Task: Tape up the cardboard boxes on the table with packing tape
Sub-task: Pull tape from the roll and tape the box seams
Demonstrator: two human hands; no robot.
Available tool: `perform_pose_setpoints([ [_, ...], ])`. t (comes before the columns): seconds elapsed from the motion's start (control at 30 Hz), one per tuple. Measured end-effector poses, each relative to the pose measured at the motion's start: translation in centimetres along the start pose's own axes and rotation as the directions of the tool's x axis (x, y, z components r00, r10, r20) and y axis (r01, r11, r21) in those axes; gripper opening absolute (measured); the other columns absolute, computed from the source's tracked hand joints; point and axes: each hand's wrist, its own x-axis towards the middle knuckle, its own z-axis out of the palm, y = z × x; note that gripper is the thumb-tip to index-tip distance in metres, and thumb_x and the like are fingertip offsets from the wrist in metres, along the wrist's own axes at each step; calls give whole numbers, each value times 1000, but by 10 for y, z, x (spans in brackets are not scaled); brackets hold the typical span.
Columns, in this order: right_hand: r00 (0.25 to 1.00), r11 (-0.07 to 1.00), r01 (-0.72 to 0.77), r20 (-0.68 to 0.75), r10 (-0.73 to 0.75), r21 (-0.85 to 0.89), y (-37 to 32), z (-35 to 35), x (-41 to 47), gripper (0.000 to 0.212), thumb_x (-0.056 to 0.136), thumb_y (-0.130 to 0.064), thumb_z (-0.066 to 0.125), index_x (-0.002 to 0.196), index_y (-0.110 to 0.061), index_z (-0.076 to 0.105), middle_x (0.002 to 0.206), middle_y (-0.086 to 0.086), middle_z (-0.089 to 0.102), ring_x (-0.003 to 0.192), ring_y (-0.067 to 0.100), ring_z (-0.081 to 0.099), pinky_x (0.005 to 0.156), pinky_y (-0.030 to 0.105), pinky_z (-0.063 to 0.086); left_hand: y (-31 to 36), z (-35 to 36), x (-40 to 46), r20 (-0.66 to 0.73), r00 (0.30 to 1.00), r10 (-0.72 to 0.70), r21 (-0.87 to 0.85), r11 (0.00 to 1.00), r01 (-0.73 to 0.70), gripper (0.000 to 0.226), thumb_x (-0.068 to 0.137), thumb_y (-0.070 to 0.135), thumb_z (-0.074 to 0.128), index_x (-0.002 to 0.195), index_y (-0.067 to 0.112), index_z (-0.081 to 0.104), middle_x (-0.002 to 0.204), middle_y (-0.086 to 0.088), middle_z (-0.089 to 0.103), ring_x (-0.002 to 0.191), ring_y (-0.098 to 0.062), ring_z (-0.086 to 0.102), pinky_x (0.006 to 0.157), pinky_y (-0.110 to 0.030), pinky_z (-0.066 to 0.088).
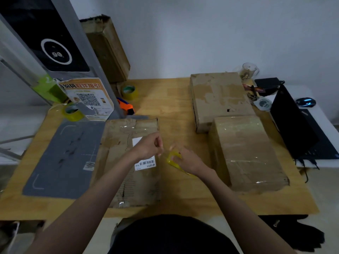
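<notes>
Fingers (177, 158) of right hand (185, 160) curl around glossy yellow tape roll (172, 159); left hand (148, 146) pinches its clear end, beside worn flat cardboard box (128, 162).

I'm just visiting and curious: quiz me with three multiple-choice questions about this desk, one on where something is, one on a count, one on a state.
1. Where is the orange tape dispenser?
A) beside the laptop
B) at the far left, near a tape roll
C) on a box

2. How many tape rolls rest on the table untouched?
A) two
B) none
C) five

3. What is the right hand doing?
A) lying flat
B) gripping a yellow tape roll
C) holding the mouse

Answers: 1 B, it lies just below the far roll; 2 A, that one and the near-left roll; 3 B, fingers curl around it beside the left hand.
</notes>
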Motion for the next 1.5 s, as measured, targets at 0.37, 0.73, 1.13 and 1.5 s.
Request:
perform_pose_setpoints([
  [0.37,999,992,-33,29,29,125,37,48,5,11,100,-13,52,97,-21,46,102,11,59,98,28,48,69,30,27,-19,54,-19,-247,963,-108,136,980,144,46,78,31,84,108,22,49,114,-3,56,106,-26,56,81,-35,46],
  [0.73,1000,977,14,-23,-10,214,53,59,-9,16,103,-17,54,89,-14,48,90,4,51,83,24,49,66,31,28,-86,46,-43,-246,925,-290,213,915,344,132,57,65,82,156,49,-4,165,11,-21,154,-40,0,114,-67,27],
  [1.13,973,945,208,46,-226,251,16,68,-3,32,102,-35,57,73,-35,44,74,-9,46,73,4,42,68,32,34,-108,19,-49,-338,939,-62,269,950,159,75,74,64,74,140,34,55,168,-2,16,153,-35,7,120,-63,14],
  [1.5,973,961,185,96,-208,204,-12,70,-8,46,95,-59,51,69,-23,45,71,2,48,67,13,43,64,42,37,-69,32,-89,-171,985,20,-10,1000,-22,33,69,43,90,82,20,70,80,4,69,74,-4,61,63,-17,47],
])
